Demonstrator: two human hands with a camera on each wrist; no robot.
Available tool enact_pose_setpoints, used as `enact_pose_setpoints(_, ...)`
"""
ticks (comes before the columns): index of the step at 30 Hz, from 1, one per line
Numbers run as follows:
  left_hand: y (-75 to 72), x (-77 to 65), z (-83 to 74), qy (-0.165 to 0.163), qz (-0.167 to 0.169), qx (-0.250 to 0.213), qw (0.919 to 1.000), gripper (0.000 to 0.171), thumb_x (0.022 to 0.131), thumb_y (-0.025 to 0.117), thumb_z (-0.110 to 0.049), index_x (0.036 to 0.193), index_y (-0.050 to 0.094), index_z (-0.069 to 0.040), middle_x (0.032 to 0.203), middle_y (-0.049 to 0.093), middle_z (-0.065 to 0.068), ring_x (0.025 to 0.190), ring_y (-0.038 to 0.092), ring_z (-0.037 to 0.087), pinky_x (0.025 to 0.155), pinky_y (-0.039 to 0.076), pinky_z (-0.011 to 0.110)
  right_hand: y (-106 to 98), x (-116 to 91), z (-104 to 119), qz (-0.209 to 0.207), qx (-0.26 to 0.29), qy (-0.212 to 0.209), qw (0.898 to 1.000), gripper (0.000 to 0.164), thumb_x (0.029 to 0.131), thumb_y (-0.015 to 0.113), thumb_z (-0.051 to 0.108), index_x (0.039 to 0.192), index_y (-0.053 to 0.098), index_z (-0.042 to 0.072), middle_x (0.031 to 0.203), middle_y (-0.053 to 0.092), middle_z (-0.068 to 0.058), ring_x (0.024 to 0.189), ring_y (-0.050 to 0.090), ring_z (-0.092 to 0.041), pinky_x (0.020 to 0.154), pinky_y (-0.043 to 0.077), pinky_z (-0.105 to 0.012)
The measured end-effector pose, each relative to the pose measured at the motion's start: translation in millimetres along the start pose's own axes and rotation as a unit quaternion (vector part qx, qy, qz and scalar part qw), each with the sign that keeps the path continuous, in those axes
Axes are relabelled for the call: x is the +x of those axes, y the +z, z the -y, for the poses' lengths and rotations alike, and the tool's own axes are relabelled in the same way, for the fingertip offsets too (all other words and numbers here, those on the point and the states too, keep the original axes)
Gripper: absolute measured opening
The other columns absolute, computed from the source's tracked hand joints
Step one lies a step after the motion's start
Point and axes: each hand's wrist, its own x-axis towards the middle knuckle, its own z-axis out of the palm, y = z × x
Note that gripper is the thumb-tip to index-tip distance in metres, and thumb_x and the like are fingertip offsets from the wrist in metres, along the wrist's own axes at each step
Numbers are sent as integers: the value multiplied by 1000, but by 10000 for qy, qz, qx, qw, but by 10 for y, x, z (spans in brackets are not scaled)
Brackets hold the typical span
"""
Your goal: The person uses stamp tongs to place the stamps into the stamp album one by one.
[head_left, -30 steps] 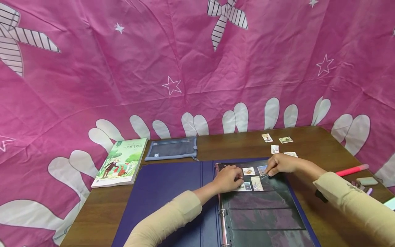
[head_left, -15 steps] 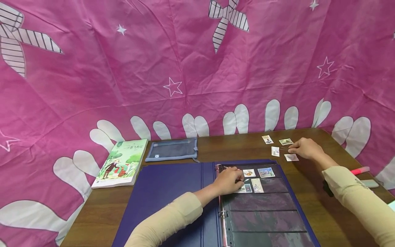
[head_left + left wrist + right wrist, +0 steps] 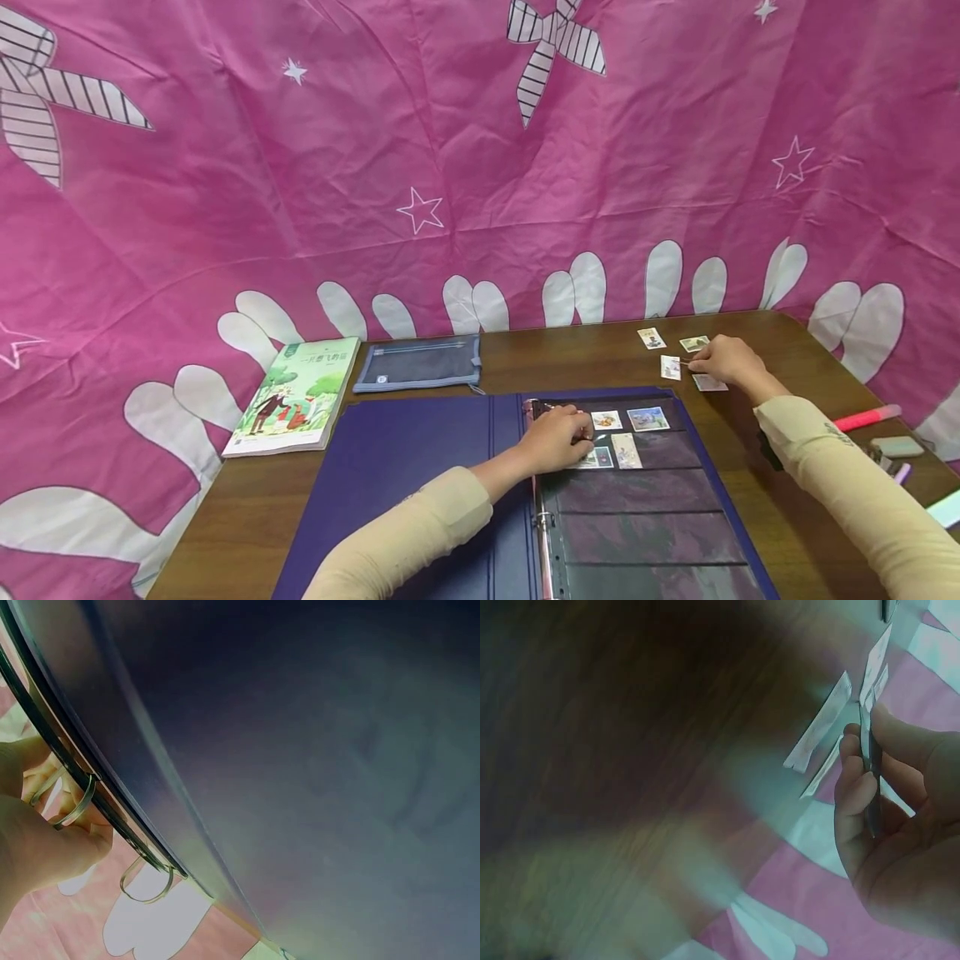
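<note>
Tweezers (image 3: pixel 874 761) are pinched in my right hand (image 3: pixel 729 363), with their tips at a small loose postage stamp (image 3: pixel 671 367) on the table. Another stamp (image 3: pixel 709 382) lies partly beneath that hand. Farther back are two more stamps, one upright (image 3: pixel 652 338) and one landscape (image 3: pixel 694 344). My left hand (image 3: pixel 555 438) rests on the upper left of the black pocket page (image 3: pixel 637 533), by the ring binder's spine, fingers loosely bent. Beside it, several stamps sit in the page's top rows, including a blue one (image 3: pixel 648 418) and a tall pale one (image 3: pixel 626 451).
The binder's blue cover (image 3: pixel 405 483) lies flat on the wooden table (image 3: pixel 195 517). A picture book (image 3: pixel 296 396) and a mesh zip pouch (image 3: pixel 417 363) are at the back left. On the right lie a pink marker (image 3: pixel 867 417) and an eraser-like block (image 3: pixel 897 447).
My right hand has gone from the blue stamp on the page to the loose stamps, then slightly left, bringing the tweezers to one. My left hand has stayed in place.
</note>
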Motion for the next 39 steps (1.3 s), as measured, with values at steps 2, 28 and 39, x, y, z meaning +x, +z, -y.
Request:
enact_pose_setpoints(2,6,-2,-1,7,-26,18,10000,7,83,64,-26,85,63,-19,80,56,-7,73,46,6,65,34,17,18,8,15,-29,-40,-17,10000,28,85,62,27,101,72,7,107,65,-25,88,60,-41,64,48,-46)
enact_pose_setpoints(28,40,17,-25,80,-31,57,9999,12,84,64,-29,91,65,-19,86,62,-5,75,51,7,64,36,16,-191,-363,226,-997,507,-438,9928,28,84,66,26,99,72,4,106,66,-24,92,60,-43,67,46,-43)
enact_pose_setpoints(39,13,2,10,149,-144,135,9997,11,83,65,-29,89,65,-20,85,62,-5,76,53,8,65,37,16,-97,-475,377,237,1016,-1277,9863,18,81,68,18,90,74,4,68,65,-3,58,53,-2,58,40,-21)
